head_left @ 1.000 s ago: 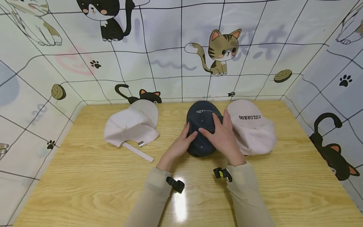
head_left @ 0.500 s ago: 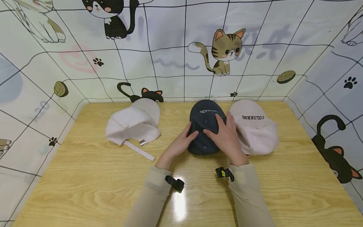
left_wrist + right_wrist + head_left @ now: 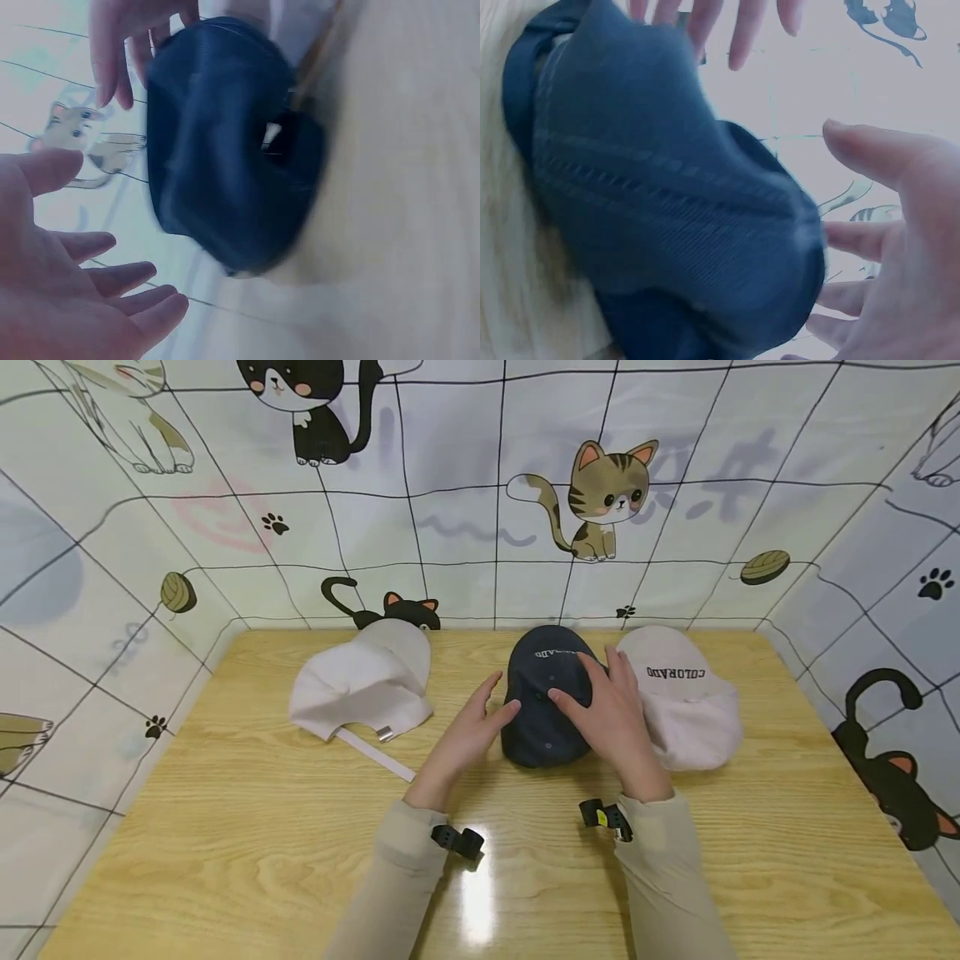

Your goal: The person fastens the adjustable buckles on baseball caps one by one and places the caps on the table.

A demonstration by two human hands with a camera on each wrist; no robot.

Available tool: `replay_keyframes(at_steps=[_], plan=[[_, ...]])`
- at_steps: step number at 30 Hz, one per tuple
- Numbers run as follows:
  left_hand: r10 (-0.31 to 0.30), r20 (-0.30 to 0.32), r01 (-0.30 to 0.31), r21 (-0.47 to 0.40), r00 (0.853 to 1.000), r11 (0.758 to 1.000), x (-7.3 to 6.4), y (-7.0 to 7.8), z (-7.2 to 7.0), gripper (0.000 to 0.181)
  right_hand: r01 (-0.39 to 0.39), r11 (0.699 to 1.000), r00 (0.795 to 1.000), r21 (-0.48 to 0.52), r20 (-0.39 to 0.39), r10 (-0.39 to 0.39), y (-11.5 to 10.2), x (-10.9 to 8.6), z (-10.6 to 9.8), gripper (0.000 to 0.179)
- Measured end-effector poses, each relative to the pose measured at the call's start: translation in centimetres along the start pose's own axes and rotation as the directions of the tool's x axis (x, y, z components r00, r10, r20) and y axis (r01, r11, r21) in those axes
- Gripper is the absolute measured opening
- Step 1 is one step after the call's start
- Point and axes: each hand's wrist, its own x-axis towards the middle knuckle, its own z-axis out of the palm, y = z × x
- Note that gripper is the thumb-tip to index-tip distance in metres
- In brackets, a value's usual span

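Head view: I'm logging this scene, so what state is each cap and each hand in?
White cap: strap undone
Navy cap: resting on the table, strap fastening unclear
Pale pink cap: lettering showing, strap hidden
Left hand: open, apart from the navy cap
Right hand: open, over the navy cap, contact unclear

Wood-grain table (image 3: 247, 868), white cap (image 3: 337, 681), navy cap (image 3: 536, 727), pale pink cap (image 3: 693, 727)

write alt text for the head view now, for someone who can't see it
A navy cap lies on a wooden table, a person's left grip beside it and right grip overlapping its right side. To its right lies a pale cap lettered COLORADO; to its left, a white cap with its strap undone. Behind is a cat-print backdrop.
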Motion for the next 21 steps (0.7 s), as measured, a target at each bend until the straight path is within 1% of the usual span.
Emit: replay_keyframes(at_steps=[3, 7, 11, 14, 16, 18, 20, 21], plan=[[0.077, -0.076, -0.072, 0.067, 0.994, 0.995, 0.4, -0.7, -0.7, 0.062, 0.039, 0.999, 0.999, 0.024, -0.028, -0.039, -0.9, -0.3, -0.1, 0.075], [0.139, -0.149, -0.120, 0.127, 0.979, 0.985, -0.6, 0.1, -2.5, 0.063, 0.111, 0.992, 0.992, 0.061, -0.063, -0.108, -2.1, -0.7, -0.2, 0.071], [0.148, -0.222, -0.118, 0.142, 0.964, 0.983, -1.8, 0.2, -4.2, 0.063, 0.173, 0.980, 0.983, 0.096, -0.086, -0.165, -3.1, -1.1, 0.4, 0.067], [0.151, -0.267, -0.114, 0.150, 0.952, 0.982, -2.7, -0.2, -5.3, 0.063, 0.183, 0.976, 0.982, 0.116, -0.074, -0.175, -3.9, -1.3, 0.9, 0.067], [0.160, -0.298, -0.111, 0.173, 0.941, 0.979, -3.2, -0.5, -5.9, 0.063, 0.186, 0.976, 0.982, 0.117, -0.066, -0.179, -4.6, -1.3, 1.2, 0.068], [0.174, -0.330, -0.108, 0.209, 0.928, 0.972, -3.7, -0.8, -6.6, 0.062, 0.201, 0.973, 0.979, 0.116, -0.063, -0.194, -5.4, -1.1, 1.4, 0.067], [0.193, -0.368, -0.103, 0.251, 0.909, 0.962, -4.2, -1.0, -7.2, 0.061, 0.229, 0.967, 0.972, 0.112, -0.075, -0.221, -6.4, -0.8, 1.6, 0.067], [0.201, -0.393, -0.098, 0.268, 0.897, 0.959, -4.4, -1.1, -7.5, 0.060, 0.242, 0.964, 0.969, 0.111, -0.080, -0.234, -6.9, -0.6, 1.6, 0.066]])
